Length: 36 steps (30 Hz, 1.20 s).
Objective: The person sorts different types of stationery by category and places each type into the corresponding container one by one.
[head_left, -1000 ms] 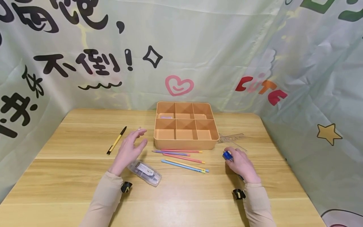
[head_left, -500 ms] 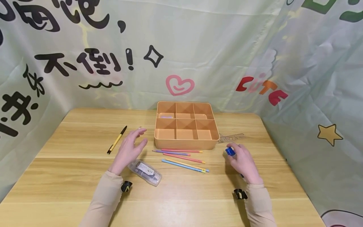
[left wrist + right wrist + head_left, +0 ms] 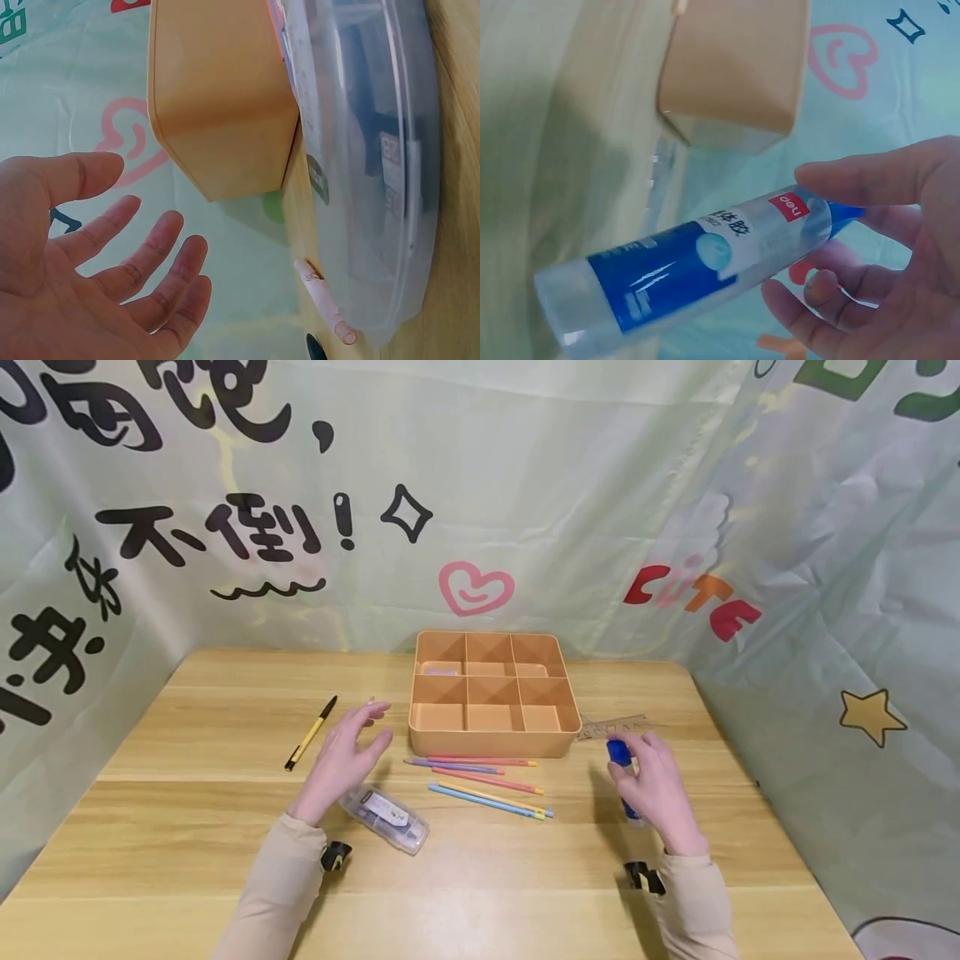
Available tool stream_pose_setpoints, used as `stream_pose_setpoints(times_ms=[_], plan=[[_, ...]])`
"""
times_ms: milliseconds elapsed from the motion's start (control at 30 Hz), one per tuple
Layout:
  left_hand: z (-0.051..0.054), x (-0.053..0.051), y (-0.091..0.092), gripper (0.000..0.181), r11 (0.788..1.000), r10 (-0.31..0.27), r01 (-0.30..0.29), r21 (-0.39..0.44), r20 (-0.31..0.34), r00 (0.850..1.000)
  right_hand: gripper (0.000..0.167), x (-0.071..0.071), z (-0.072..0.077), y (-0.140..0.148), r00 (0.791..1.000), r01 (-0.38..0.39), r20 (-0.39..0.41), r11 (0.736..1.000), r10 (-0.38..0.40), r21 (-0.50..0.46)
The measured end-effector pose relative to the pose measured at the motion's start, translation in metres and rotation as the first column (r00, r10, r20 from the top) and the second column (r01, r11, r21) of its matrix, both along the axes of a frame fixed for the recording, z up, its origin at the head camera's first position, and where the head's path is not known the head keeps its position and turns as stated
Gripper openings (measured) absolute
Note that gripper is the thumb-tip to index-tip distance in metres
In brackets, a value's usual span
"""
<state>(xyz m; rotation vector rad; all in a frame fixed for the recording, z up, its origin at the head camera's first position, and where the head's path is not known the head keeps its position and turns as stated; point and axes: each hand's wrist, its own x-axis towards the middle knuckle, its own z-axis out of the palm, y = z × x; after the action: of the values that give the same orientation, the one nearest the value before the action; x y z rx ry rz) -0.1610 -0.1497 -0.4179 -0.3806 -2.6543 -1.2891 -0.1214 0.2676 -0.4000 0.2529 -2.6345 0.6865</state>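
My right hand (image 3: pixel 660 789) pinches a bottle of liquid glue (image 3: pixel 682 270) between thumb and fingers near its blue cap. The clear bottle has a blue and white label and is held tilted above the table. My left hand (image 3: pixel 341 764) hovers with relaxed, spread fingers and holds nothing. Just below it lies a clear plastic pencil case (image 3: pixel 390 817) with dark things inside. A pale pink stick-like thing (image 3: pixel 326 304) shows beside the case in the left wrist view. At the back centre stands an orange-tan box (image 3: pixel 495 745) with several compartments.
Several coloured pencils (image 3: pixel 487 781) lie in front of the box. A clear ruler (image 3: pixel 615 727) sits right of it, partly behind the box. A yellow and black pen (image 3: pixel 311 735) lies at left. Something purple (image 3: pixel 441 672) is in the back-left compartment. Printed cloth surrounds the table.
My right hand has drawn slightly right and raised the glue bottle, so more of it shows below the blue cap. The left hand stays in place.
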Motion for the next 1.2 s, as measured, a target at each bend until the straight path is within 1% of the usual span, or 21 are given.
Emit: stream_pose_setpoints(times_ms=[100, 200, 267, 367, 467, 567, 667, 767, 867, 967, 1067, 1200], plan=[[0.000, 0.000, 0.001, 0.045, 1.000, -0.008, 0.008, 0.004, -0.001, 1.000, 0.037, 0.001, 0.003, -0.001, 0.998, -0.007, -0.068, 1.000, 0.005, -0.023], [0.000, 0.000, 0.002, 0.045, 1.000, -0.022, 0.022, 0.006, -0.013, 1.000, 0.035, 0.001, 0.006, -0.003, 0.990, -0.005, -0.143, 0.999, -0.002, -0.047], [-0.001, 0.001, 0.002, 0.045, 0.999, -0.037, 0.037, 0.005, -0.019, 0.999, 0.035, 0.001, 0.008, -0.004, 0.982, 0.008, -0.190, 0.998, -0.021, -0.069], [-0.001, 0.001, 0.003, 0.045, 0.998, -0.058, 0.058, 0.000, -0.018, 0.998, 0.036, 0.001, 0.011, -0.005, 0.969, 0.032, -0.240, 0.992, -0.061, -0.124], [-0.002, 0.001, 0.004, 0.046, 0.998, -0.065, 0.065, -0.006, -0.018, 0.998, 0.035, 0.002, 0.014, -0.007, 0.954, 0.027, -0.287, 0.983, -0.080, -0.183], [-0.002, 0.001, 0.006, 0.050, 0.997, -0.072, 0.072, 0.000, -0.018, 0.997, 0.033, 0.003, 0.016, -0.008, 0.934, 0.005, -0.347, 0.974, -0.085, -0.225], [-0.002, 0.001, 0.009, 0.057, 0.994, -0.113, 0.113, -0.004, -0.022, 0.993, 0.031, 0.003, 0.017, -0.010, 0.912, 0.000, -0.396, 0.965, -0.107, -0.261], [-0.003, 0.002, 0.013, 0.061, 0.986, -0.165, 0.165, -0.020, -0.022, 0.986, 0.030, 0.002, 0.018, -0.011, 0.895, 0.005, -0.425, 0.955, -0.136, -0.296], [-0.004, 0.003, 0.017, 0.061, 0.980, -0.196, 0.195, -0.039, -0.019, 0.980, 0.030, 0.001, 0.018, -0.013, 0.879, 0.000, -0.451, 0.945, -0.156, -0.327], [-0.004, 0.005, 0.019, 0.063, 0.977, -0.206, 0.204, -0.067, -0.025, 0.978, 0.030, -0.001, 0.018, -0.014, 0.867, 0.000, -0.466, 0.935, -0.176, -0.354], [-0.005, 0.006, 0.022, 0.062, 0.973, -0.213, 0.208, -0.103, -0.035, 0.976, 0.030, -0.002, 0.017, -0.016, 0.851, -0.007, -0.487, 0.922, -0.198, -0.387], [-0.008, 0.007, 0.025, 0.061, 0.964, -0.221, 0.209, -0.165, -0.056, 0.974, 0.032, -0.004, 0.017, -0.018, 0.839, -0.013, -0.495, 0.902, -0.225, -0.432]])
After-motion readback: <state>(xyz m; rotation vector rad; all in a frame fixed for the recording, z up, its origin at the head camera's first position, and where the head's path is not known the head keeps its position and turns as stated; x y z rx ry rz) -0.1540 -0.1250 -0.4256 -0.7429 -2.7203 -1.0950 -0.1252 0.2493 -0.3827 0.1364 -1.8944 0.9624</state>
